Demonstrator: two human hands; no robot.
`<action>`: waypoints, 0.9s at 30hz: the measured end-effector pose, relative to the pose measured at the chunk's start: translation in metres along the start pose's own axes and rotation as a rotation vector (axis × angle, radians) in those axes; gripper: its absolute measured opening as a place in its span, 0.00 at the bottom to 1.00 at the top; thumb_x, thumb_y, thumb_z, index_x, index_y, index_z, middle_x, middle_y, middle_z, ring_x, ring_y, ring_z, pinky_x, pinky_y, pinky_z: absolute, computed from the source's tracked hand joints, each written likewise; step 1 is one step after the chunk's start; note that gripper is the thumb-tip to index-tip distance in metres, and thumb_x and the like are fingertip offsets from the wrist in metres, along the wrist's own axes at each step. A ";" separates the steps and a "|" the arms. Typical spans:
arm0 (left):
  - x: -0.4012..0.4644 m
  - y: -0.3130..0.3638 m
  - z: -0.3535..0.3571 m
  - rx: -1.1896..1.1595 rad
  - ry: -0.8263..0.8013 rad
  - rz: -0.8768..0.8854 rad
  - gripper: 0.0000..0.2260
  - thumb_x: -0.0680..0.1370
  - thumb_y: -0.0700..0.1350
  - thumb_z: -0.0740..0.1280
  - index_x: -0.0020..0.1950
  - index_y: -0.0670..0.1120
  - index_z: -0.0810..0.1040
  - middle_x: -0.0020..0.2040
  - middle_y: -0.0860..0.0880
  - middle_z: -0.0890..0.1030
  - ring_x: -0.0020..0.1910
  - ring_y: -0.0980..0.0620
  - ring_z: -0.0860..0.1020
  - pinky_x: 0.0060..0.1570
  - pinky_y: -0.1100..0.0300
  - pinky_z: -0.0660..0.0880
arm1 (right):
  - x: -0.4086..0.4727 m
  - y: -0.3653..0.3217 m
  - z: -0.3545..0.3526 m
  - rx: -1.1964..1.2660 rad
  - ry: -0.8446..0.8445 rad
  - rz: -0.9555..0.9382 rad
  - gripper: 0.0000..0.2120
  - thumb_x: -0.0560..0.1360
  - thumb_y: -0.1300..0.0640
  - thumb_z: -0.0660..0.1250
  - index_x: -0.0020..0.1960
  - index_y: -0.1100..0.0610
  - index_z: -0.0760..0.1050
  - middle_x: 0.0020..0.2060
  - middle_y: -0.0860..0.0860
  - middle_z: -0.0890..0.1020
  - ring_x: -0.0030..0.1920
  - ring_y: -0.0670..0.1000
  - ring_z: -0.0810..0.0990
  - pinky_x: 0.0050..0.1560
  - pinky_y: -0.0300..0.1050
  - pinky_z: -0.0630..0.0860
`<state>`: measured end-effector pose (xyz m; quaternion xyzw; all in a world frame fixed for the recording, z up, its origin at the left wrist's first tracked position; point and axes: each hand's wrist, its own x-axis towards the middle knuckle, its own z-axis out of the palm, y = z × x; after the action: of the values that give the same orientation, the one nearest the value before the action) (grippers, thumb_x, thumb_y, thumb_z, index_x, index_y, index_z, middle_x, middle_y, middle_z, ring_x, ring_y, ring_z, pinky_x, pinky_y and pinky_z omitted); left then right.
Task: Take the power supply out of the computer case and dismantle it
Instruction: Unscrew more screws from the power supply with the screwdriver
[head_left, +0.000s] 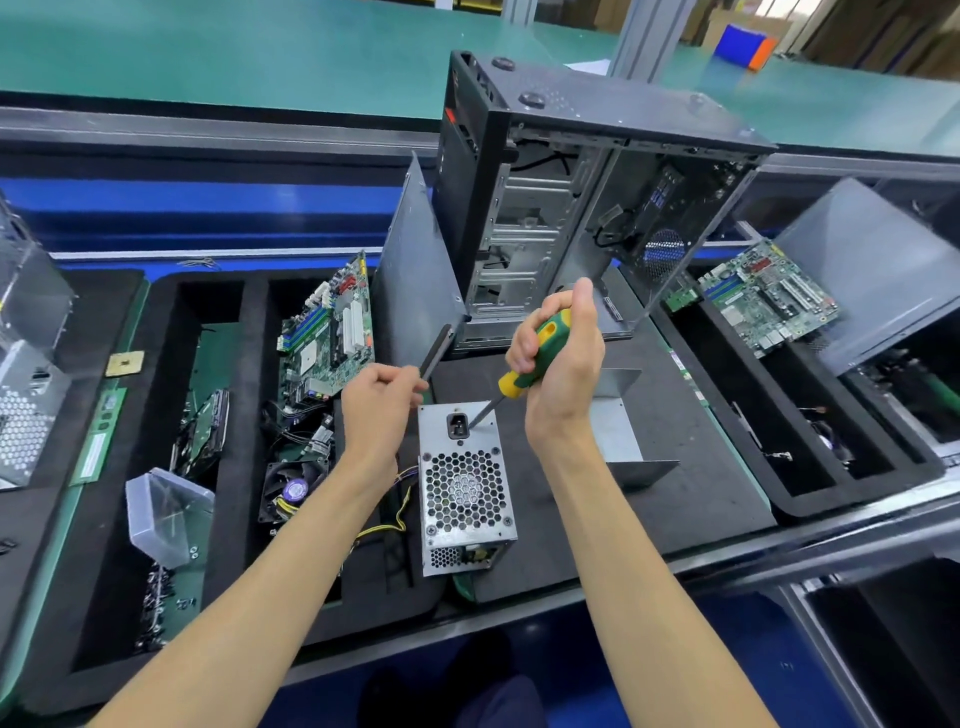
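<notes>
The silver power supply (464, 488) stands on the black foam mat in front of me, its honeycomb fan grille and black power socket facing up. My right hand (561, 364) grips a green and yellow screwdriver (535, 358), whose tip touches the top plate just right of the socket. My left hand (378, 400) hovers at the unit's upper left corner with fingers curled; whether it holds anything is unclear. Yellow and black cables (387, 519) trail from the unit's left side. The open black computer case (582, 208) stands upright behind, its inside bare of the supply.
A bent metal cover (621, 431) lies right of the supply. A grey side panel (415, 270) leans left of the case. Foam slots at left hold a motherboard (332, 327), a fan (293, 488) and a clear plastic box (166, 512). Another motherboard (763, 296) sits at right.
</notes>
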<state>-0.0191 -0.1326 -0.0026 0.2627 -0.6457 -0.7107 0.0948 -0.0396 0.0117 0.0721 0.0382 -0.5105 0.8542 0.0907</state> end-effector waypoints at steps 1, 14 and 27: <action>0.001 -0.001 -0.001 -0.040 0.026 -0.030 0.04 0.77 0.39 0.67 0.43 0.42 0.80 0.35 0.51 0.82 0.36 0.55 0.78 0.43 0.59 0.76 | 0.000 0.000 -0.001 -0.001 0.004 0.000 0.20 0.83 0.45 0.58 0.35 0.51 0.72 0.25 0.50 0.70 0.24 0.49 0.64 0.26 0.40 0.64; -0.007 0.002 -0.012 -0.249 -0.190 -0.152 0.05 0.80 0.36 0.68 0.50 0.39 0.84 0.38 0.46 0.82 0.35 0.53 0.80 0.38 0.62 0.80 | -0.012 -0.008 0.000 0.015 -0.044 -0.032 0.18 0.81 0.52 0.57 0.33 0.51 0.72 0.23 0.49 0.68 0.22 0.48 0.61 0.24 0.38 0.61; -0.014 -0.024 -0.013 -0.260 -0.236 -0.446 0.16 0.83 0.50 0.63 0.38 0.49 0.63 0.30 0.52 0.55 0.24 0.55 0.54 0.22 0.63 0.54 | -0.022 -0.003 0.010 0.013 -0.062 -0.049 0.17 0.80 0.54 0.56 0.33 0.52 0.70 0.22 0.49 0.66 0.22 0.49 0.59 0.25 0.39 0.59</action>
<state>0.0035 -0.1338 -0.0223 0.2993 -0.4819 -0.8165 -0.1069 -0.0175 0.0021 0.0761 0.0777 -0.5065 0.8534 0.0954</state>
